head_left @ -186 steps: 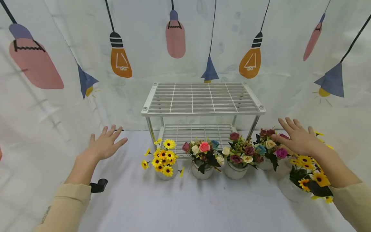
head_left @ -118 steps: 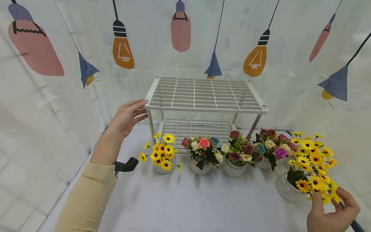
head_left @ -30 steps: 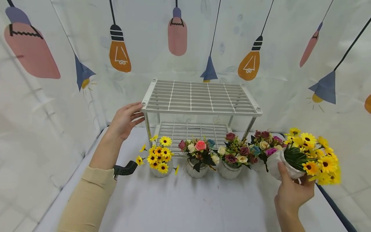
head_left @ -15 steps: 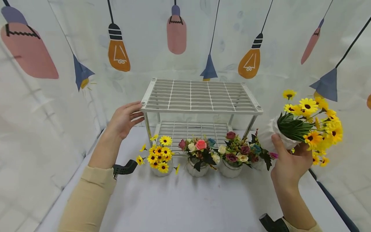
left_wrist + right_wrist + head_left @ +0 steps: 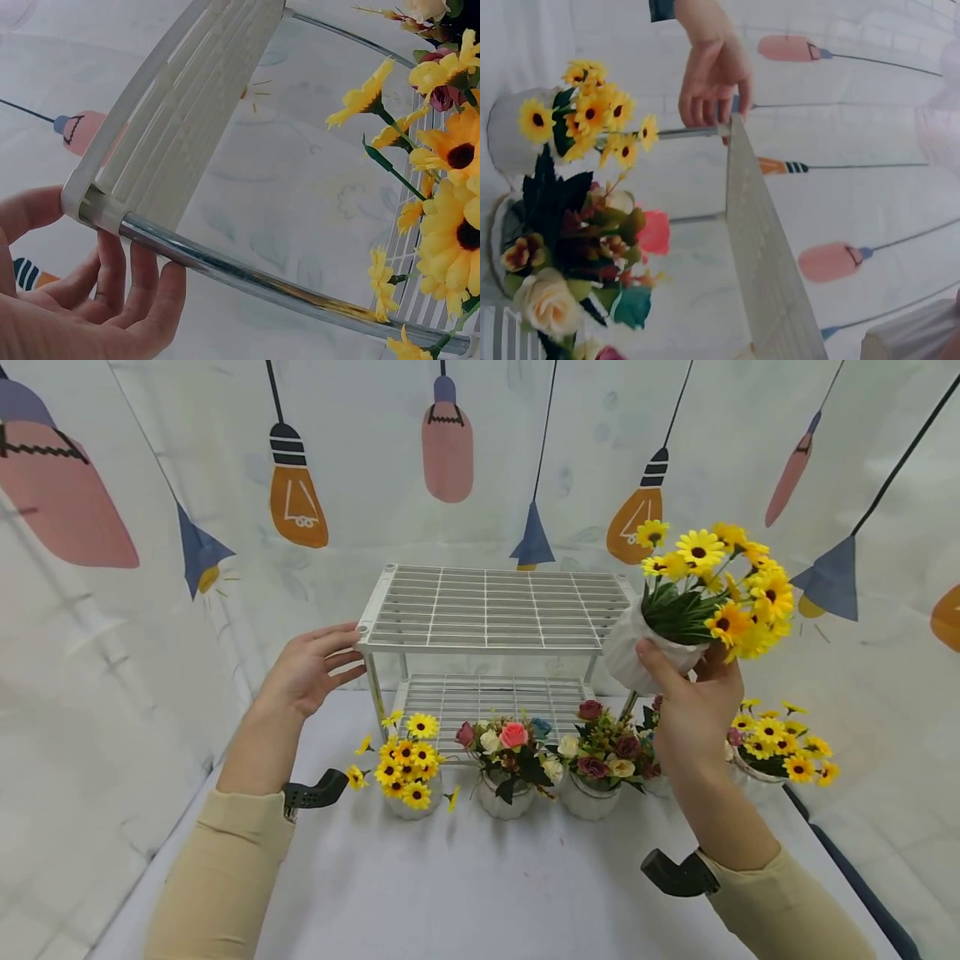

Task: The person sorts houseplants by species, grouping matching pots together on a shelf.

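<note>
My right hand point(image 5: 699, 714) grips a white pot point(image 5: 637, 652) of yellow daisies, thumb against its near side. The pot is tilted, raised beside the right front corner of a white two-tier wire rack point(image 5: 491, 610) and hiding that corner. In the right wrist view only part of the white pot point(image 5: 909, 334) shows. At the rack's left front corner is my left hand point(image 5: 303, 672). In the left wrist view, the left hand point(image 5: 97, 307) holds that corner, one digit on the top frame and the other fingers against the metal post point(image 5: 247, 276).
A row of pots stands along the rack's front: yellow daisies point(image 5: 408, 768), then mixed roses point(image 5: 506, 764) and more roses point(image 5: 596, 764). Another rose pot is partly hidden behind my right arm. Farther right stands another daisy pot point(image 5: 780, 747). A patterned curtain hangs behind.
Earlier both hands were raised and apart from things. My left hand took the rack's corner, and my right hand grasped the rightmost daisy pot, lifted it and carried it left to the top shelf's height.
</note>
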`<state>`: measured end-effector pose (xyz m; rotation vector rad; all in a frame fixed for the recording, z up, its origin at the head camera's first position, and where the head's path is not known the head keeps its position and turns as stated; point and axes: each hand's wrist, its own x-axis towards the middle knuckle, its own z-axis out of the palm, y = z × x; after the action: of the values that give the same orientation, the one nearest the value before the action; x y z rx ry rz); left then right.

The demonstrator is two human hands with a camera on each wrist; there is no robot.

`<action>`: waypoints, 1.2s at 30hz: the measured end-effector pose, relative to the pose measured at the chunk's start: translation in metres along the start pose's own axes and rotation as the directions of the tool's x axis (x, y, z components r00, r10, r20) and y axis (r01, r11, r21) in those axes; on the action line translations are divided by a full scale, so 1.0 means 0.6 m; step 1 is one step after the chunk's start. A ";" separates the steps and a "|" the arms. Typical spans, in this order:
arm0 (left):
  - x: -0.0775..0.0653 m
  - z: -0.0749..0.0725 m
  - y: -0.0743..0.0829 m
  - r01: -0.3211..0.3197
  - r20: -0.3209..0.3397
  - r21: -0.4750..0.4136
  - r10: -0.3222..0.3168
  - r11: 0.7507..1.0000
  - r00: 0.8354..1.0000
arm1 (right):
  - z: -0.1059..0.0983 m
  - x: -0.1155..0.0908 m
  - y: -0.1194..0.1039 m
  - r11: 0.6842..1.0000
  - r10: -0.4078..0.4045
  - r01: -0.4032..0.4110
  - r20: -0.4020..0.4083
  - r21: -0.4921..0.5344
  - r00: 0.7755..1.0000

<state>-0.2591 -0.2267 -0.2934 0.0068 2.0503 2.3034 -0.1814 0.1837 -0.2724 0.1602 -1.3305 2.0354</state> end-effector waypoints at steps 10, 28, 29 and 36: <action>0.001 0.000 -0.001 0.006 -0.001 -0.001 -0.006 1.000 1.000 | 0.079 0.012 0.020 0.998 0.069 -0.067 0.079 -0.019 0.995; 0.003 0.001 0.000 0.011 0.016 -0.024 -0.011 1.000 1.000 | 0.232 0.016 0.087 0.971 0.209 -0.198 0.071 -0.134 0.975; 0.004 0.000 0.000 0.017 0.017 -0.031 -0.016 0.999 1.000 | 0.241 0.014 0.090 0.969 0.218 -0.207 0.070 -0.138 0.973; 0.006 -0.005 -0.004 0.024 0.020 -0.030 -0.024 0.999 1.000 | 0.307 0.001 0.114 0.961 0.256 -0.248 0.054 -0.126 0.965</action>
<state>-0.2630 -0.2291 -0.2959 0.0038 1.9949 2.3100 -0.2706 0.0119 -0.2377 0.0075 -1.5798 2.1679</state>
